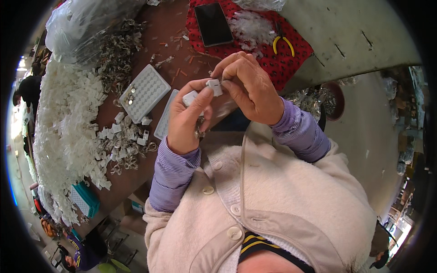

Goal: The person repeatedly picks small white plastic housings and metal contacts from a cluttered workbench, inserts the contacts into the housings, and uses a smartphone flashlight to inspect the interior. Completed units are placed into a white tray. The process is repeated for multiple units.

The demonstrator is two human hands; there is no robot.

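My left hand (182,125) is closed, its thumb and forefinger gripping a small white plastic block (214,87). A second white piece (190,97) sits between the same hand's fingers. Some metal links (199,129) hang below that palm. My right hand (255,91) meets the block from the right with thumb and fingertips pinched together. What the right fingertips pinch is too small to name. Left of my hands, a pale grey tray (148,91) with rows of pockets carries several silver discs (133,90). Another light tray (165,120) is partly hidden by my left hand.
White blocks with metal rings (125,143) lie beside a large heap of clear plastic pieces (68,132). A plastic bag (82,32) and tangled metal parts (120,50) are behind. On red patterned cloth (291,73) lie a phone (213,25) and yellow-handled pliers (283,44).
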